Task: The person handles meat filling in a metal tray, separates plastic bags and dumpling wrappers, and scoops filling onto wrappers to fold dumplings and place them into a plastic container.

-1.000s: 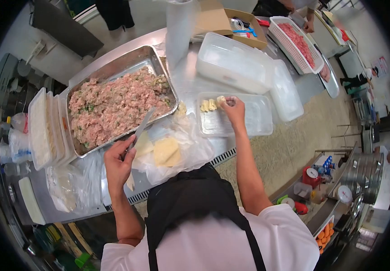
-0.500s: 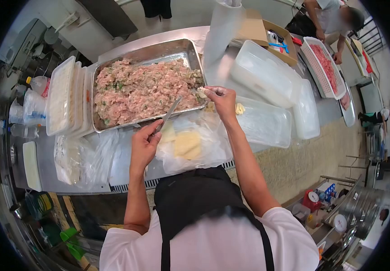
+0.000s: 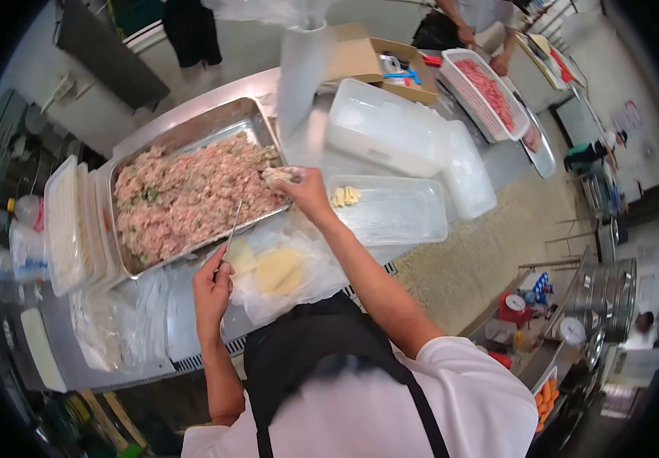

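On a grey metal tabletop (image 3: pixel 142 301) in a kitchen, a rectangular steel tray of pinkish minced filling (image 3: pixel 188 198) lies ahead of the left hand (image 3: pixel 213 281), which is closed around a thin metal spatula (image 3: pixel 234 229). The right hand (image 3: pixel 299 185), fingers pinched, holds a small pale piece (image 3: pixel 274 176) at the tray's edge. Round yellowish wrappers (image 3: pixel 280 271) on plastic lie between the hands, nearer the body.

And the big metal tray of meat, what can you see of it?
The metal tray is rectangular, deep-sided and shiny, lying at an angle on the table. Pink minced meat flecked with green covers most of it, leaving bare metal at the far side. The right hand is at its right edge, contact unclear; a thin blade in the left hand reaches over the near rim.
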Action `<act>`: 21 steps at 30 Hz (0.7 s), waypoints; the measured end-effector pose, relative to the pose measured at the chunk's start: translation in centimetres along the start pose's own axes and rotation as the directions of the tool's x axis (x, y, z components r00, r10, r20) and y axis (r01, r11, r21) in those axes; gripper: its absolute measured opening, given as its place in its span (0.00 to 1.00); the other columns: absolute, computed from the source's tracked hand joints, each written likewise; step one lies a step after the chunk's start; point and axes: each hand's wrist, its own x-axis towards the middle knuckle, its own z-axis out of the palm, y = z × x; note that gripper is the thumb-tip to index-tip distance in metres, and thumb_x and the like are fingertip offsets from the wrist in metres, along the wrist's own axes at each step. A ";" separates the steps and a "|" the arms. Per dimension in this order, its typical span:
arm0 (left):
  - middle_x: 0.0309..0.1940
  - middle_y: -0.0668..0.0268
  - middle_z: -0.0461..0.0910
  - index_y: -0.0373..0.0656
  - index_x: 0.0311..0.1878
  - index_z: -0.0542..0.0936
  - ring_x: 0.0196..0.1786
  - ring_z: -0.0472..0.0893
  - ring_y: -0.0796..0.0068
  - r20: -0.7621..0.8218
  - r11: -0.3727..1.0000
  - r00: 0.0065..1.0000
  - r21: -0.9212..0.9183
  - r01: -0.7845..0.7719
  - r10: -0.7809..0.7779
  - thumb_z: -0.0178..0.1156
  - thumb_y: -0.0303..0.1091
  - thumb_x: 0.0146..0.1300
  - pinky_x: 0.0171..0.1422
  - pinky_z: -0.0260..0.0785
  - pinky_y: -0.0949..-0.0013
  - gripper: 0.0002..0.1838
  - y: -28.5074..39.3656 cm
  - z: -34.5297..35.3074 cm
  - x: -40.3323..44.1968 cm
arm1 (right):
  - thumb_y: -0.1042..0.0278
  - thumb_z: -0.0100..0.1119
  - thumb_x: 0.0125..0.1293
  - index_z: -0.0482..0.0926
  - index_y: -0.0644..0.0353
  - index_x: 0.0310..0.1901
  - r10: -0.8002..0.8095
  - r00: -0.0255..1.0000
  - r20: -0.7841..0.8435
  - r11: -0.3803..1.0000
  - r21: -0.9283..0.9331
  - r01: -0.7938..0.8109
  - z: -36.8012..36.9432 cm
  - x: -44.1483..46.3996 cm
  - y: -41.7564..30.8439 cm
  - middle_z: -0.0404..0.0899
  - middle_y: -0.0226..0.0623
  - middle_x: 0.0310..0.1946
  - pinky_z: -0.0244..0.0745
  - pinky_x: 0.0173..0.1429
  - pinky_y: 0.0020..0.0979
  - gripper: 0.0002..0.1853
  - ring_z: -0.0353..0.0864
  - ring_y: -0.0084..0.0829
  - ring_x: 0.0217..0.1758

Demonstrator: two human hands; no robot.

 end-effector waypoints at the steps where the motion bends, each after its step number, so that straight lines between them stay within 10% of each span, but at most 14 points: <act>1: 0.30 0.72 0.76 0.38 0.67 0.75 0.20 0.67 0.88 0.009 1.000 1.000 -0.005 -0.004 0.004 0.55 0.26 0.72 0.22 0.57 0.80 0.21 -0.1 0.0 0.2 | 0.73 0.70 0.60 0.84 0.73 0.48 0.063 0.998 0.009 0.996 0.065 -0.063 0.0 -0.1 -0.6 0.86 0.34 0.31 0.75 0.36 0.23 0.16 0.78 0.16 0.31; 9: 0.31 0.70 0.76 0.37 0.68 0.74 0.21 0.68 0.87 0.038 1.000 0.999 -0.005 -0.009 0.010 0.53 0.27 0.73 0.23 0.60 0.79 0.21 0.0 0.1 0.7 | 0.66 0.70 0.59 0.84 0.72 0.48 0.214 0.977 0.021 0.968 0.133 -0.215 0.5 0.0 -0.4 0.88 0.46 0.31 0.79 0.40 0.30 0.19 0.85 0.27 0.31; 21: 0.33 0.68 0.76 0.37 0.69 0.72 0.21 0.71 0.85 0.038 0.997 0.998 -0.063 0.045 -0.043 0.50 0.26 0.75 0.20 0.64 0.78 0.21 0.4 0.1 0.5 | 0.70 0.67 0.64 0.84 0.72 0.44 0.101 0.994 0.032 0.984 -0.150 -0.095 0.7 -0.5 -2.9 0.85 0.37 0.28 0.77 0.39 0.26 0.13 0.82 0.20 0.32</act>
